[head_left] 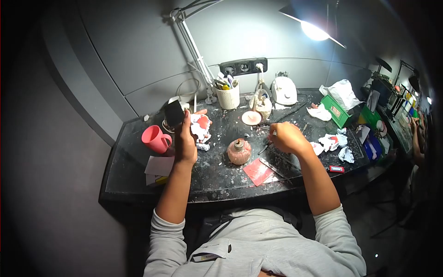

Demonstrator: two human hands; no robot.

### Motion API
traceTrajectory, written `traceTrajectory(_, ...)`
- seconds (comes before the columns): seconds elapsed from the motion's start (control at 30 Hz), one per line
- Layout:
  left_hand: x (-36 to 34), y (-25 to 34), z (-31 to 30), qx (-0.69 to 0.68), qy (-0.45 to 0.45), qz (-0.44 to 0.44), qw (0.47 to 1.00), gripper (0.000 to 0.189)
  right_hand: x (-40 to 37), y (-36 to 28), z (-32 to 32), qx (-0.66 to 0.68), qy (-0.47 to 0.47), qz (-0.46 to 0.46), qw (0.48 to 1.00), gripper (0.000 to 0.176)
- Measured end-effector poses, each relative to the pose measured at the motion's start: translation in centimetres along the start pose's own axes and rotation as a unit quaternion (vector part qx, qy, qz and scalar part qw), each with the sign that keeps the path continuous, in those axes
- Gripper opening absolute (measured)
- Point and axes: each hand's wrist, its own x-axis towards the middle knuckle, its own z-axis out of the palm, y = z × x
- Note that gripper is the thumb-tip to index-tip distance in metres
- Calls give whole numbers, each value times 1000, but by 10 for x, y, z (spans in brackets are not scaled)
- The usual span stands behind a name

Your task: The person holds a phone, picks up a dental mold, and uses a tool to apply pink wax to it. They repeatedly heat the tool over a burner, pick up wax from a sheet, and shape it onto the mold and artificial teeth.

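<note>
My left hand (186,144) is raised over the left of the bench, its fingers closed on a black flat rectangular thing (174,113); its kind does not show. My right hand (290,137) is closed in a pinch over the right middle of the bench. What it holds is mostly hidden, though a thin tool (265,148) shows just below the fingers. Between my hands stands a round glass spirit lamp (239,153) with pinkish contents. In front of it lie a pink wax sheet (257,172) and a slim metal instrument (273,168). A pink round dish (251,118) sits behind the lamp.
To the left stand a pink mug (156,140) and a white box (159,167). Crumpled paper (201,127) lies near my left hand, more (330,142) at the right. A ribbed tool cup (228,96), a white device (284,90) and a green box (336,111) line the back.
</note>
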Motion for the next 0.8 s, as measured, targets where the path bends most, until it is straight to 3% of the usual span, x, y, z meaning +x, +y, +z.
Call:
traceTrajectory(0.1,13,-21,-4,-21,19,-20,999,66,28,12,26,-51,-33,21,998,20)
traceTrajectory(0.27,7,-43,-19,6,12,-78,997,66,28,8,37,-34,-7,70,997,21)
traceTrajectory(0.33,5,-42,-19,5,-1,-88,996,65,31,12,45,7,100,97,990,18)
traceTrajectory(0.37,3,-42,-20,3,8,-89,996,65,29,15,47,5,94,91,991,18)
traceTrajectory(0.53,0,-39,-18,0,-19,-83,996,64,4,7,11,296,167,77,937,11)
traceTrajectory(0.57,-1,-39,-18,0,-23,-79,997,64,2,10,11,375,172,67,908,14)
traceTrajectory(0.7,-6,-34,-18,12,-40,-82,996,62,1,28,13,586,177,-121,782,32)
traceTrajectory(0.77,-7,-34,-17,11,-40,-83,996,62,-5,22,5,608,157,-122,768,51)
traceTrajectory(0.8,-7,-34,-17,9,-44,-86,995,62,-8,16,1,613,159,-131,763,52)
